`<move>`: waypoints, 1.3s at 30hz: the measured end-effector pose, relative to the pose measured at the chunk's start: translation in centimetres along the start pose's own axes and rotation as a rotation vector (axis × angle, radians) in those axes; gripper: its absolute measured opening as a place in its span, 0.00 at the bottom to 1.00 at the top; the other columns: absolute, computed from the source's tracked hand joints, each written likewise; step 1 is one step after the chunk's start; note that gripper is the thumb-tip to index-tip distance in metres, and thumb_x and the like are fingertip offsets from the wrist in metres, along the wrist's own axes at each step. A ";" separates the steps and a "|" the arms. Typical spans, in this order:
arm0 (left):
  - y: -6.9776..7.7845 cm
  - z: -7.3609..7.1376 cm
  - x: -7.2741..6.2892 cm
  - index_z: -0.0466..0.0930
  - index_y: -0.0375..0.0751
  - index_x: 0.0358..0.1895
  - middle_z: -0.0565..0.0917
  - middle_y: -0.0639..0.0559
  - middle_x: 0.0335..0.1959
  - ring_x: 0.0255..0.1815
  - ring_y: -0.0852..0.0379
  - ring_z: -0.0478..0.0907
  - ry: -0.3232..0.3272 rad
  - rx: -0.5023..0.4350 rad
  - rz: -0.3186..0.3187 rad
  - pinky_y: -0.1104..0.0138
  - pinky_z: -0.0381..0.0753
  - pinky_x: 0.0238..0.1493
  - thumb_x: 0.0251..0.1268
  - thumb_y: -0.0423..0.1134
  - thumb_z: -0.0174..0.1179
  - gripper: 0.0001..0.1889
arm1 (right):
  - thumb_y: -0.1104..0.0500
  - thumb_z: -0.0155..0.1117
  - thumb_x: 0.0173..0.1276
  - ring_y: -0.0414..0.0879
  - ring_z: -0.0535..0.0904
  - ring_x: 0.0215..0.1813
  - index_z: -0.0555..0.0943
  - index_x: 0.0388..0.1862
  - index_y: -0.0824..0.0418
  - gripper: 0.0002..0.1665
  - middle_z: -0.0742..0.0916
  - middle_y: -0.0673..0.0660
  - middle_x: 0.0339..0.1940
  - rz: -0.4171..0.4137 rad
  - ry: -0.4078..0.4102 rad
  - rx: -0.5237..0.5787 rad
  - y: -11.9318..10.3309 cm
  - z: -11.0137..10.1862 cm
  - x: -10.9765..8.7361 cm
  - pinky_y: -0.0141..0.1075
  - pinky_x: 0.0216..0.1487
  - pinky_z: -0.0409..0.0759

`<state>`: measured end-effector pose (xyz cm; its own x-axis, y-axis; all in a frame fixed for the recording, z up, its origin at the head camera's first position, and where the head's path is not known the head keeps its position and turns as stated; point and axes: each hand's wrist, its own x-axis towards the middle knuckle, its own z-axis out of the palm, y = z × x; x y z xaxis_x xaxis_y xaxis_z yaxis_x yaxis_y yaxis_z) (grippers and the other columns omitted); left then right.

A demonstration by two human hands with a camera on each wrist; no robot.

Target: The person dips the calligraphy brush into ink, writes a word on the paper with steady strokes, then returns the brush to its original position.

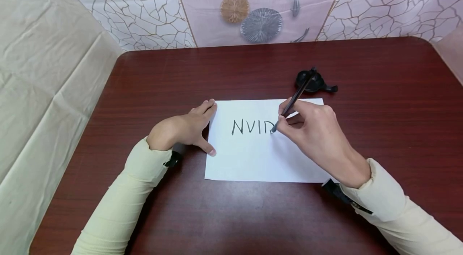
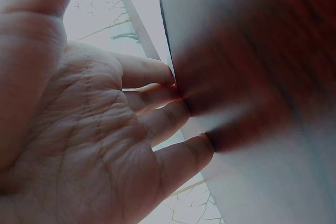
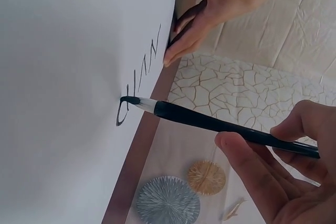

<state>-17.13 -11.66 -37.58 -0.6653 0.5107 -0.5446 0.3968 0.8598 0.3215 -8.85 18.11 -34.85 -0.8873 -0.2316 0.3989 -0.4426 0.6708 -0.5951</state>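
Note:
A sheet of white paper (image 1: 246, 162) lies on the dark red table, with black letters reading N, V, I and a D-like shape on it. My right hand (image 1: 318, 130) pinches a black-handled ink brush (image 1: 297, 93) between thumb and fingers. In the right wrist view the tip of the brush (image 3: 147, 104), dark at its end and white above, touches the stroke of the last letter. My left hand (image 1: 186, 128) rests at the paper's left edge, thumb and fingers spread. Its fingertips (image 2: 202, 145) press on the tabletop in the left wrist view.
Behind the paper, on the table (image 1: 231, 214), stands a small black dish (image 1: 318, 83) with a short handle, partly overlapped by the brush. A patterned cloth (image 1: 202, 5) hangs along the far table edge, and a cream cloth (image 1: 43, 86) covers the left side.

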 end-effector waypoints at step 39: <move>0.1 0.0 -0.4 0.27 0.37 0.86 0.28 0.42 0.88 0.88 0.43 0.28 -0.007 -0.023 -0.004 0.47 0.47 0.85 0.56 0.59 0.80 0.74 | 0.76 0.70 0.65 0.19 0.81 0.40 0.83 0.45 0.68 0.12 0.89 0.56 0.39 -0.008 0.188 0.096 0.1 -2.4 0.1 0.17 0.46 0.80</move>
<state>-16.81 -11.76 -37.35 -0.6626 0.5073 -0.5510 0.3793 0.8616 0.3373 -8.64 19.91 -33.20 -0.8480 -0.0950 0.5214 -0.4676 0.5974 -0.6516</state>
